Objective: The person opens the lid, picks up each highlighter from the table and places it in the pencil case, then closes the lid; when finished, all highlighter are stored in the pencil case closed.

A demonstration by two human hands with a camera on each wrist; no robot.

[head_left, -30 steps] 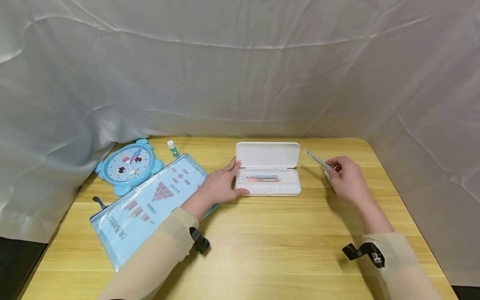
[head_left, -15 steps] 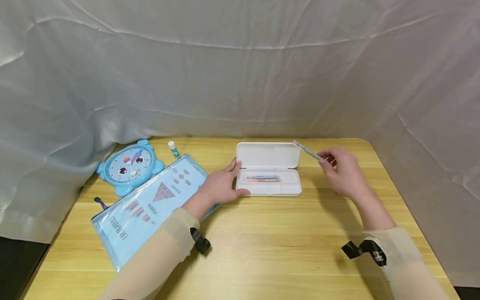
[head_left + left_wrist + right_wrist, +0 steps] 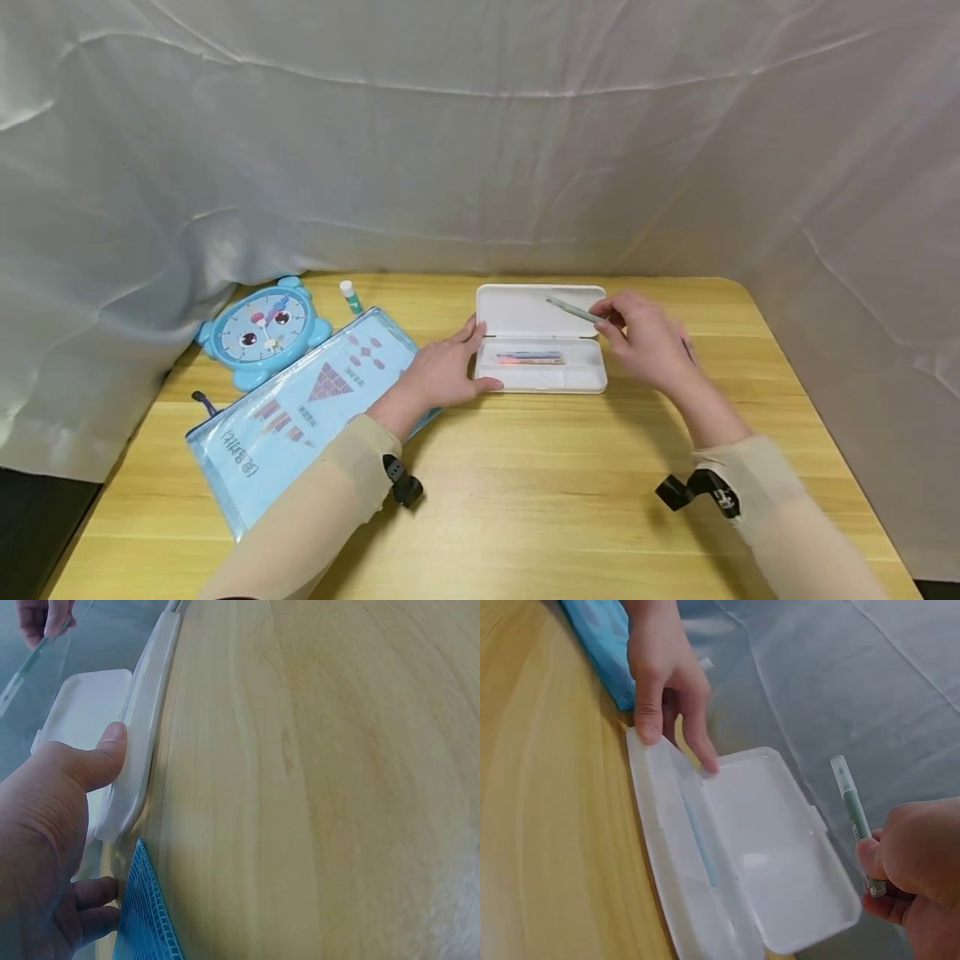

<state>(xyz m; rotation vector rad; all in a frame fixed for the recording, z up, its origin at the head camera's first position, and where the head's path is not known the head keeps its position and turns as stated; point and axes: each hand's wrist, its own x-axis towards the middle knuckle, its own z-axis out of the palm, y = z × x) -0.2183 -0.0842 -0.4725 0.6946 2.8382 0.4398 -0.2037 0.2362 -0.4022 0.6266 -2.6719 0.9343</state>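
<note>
A white pencil case (image 3: 583, 380) stands with its lid raised on the table. Two slim pens (image 3: 531, 357), one bluish and one pinkish, lie in its rear compartment. My left hand (image 3: 438, 375) holds the case's left end, thumb at the front corner and fingers toward the hinge. In my right hand (image 3: 645, 342), a green pen (image 3: 856, 814) with a translucent cap is pinched near one end between thumb and fingers. This pen is in the air, in front of the raised lid in the head view, its capped end pointing left.
Left of the case lies a blue zip pouch (image 3: 300, 417), partly under the left forearm. Behind it are a blue animal-shaped toy clock (image 3: 262, 333) and a glue stick (image 3: 350, 297). A small orange and dark object (image 3: 687, 343) shows partly behind the right wrist. Grey cloth (image 3: 480, 167) hangs behind the table.
My right hand has moved left with the green pen, from beside the case to the lid's right edge. The left hand has stayed on the case.
</note>
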